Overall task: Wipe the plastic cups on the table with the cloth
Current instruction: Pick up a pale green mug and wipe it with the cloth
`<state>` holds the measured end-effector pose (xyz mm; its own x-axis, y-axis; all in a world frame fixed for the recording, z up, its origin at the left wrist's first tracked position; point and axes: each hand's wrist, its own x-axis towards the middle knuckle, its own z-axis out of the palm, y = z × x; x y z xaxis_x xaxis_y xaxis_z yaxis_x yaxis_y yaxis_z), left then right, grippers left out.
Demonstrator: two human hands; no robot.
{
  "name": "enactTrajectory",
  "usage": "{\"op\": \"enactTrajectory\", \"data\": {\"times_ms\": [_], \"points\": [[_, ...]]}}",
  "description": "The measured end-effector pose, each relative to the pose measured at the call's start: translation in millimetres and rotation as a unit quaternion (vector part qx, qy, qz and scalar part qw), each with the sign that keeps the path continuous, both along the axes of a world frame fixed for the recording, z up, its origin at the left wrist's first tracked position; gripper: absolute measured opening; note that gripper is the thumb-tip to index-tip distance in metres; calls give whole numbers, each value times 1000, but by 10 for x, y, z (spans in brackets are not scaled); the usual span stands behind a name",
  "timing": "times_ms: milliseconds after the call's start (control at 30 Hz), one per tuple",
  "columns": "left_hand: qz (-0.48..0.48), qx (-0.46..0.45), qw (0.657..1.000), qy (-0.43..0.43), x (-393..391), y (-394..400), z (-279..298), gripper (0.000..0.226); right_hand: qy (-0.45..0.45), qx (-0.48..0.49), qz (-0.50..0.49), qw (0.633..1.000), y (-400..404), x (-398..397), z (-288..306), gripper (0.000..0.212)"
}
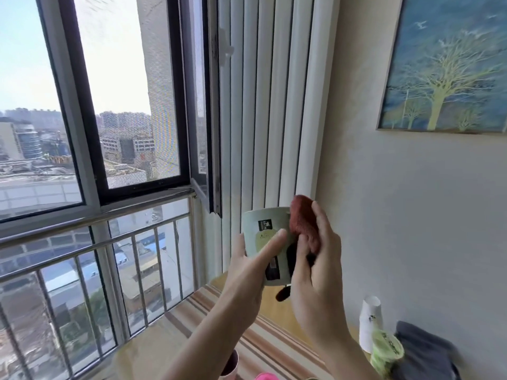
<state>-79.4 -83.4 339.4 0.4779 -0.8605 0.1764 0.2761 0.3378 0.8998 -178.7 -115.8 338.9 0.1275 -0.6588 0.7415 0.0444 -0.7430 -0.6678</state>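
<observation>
My left hand (248, 272) holds a pale plastic cup (263, 229) with dark and green labels up in the air in front of the window corner. Pressed against the cup's right side is a reddish-brown cloth (303, 223), gripped by my right hand (318, 267). A dark end of the cloth hangs below the cup. On the table at the lower right stand a green-labelled plastic cup (386, 352) and a stack of white cups (369, 322) turned upside down. A dark-lined cup (230, 363) shows under my left forearm.
The wooden table (277, 311) carries a striped runner (263, 349). A grey cloth (425, 349) lies at the right by the wall. Something pink (266, 376) peeks at the bottom edge. The window with a metal railing (90, 242) fills the left; a framed painting (447, 64) hangs at the upper right.
</observation>
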Motion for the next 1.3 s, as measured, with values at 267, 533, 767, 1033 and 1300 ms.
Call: {"op": "enactTrajectory", "data": {"times_ms": [267, 533, 767, 1033, 1300], "points": [[21, -26, 998, 57, 188, -14, -5, 62, 9, -24, 52, 998, 54, -180, -223, 51], [-131, -37, 988, 72, 50, -18, -45, 60, 104, -23, 113, 988, -12, -140, -60, 59], [-133, -38, 988, 75, 74, -49, -66, 51, 96, -67, 86, 989, 82, -244, -493, 50], [-71, 6, 989, -132, 4, -101, -98, 42, -33, 4, 55, 998, -39, -189, -193, 45], [-157, 1, 987, 32, 195, -1, 40, 73, 47, -98, -57, 992, -106, -301, -261, 50]]}}
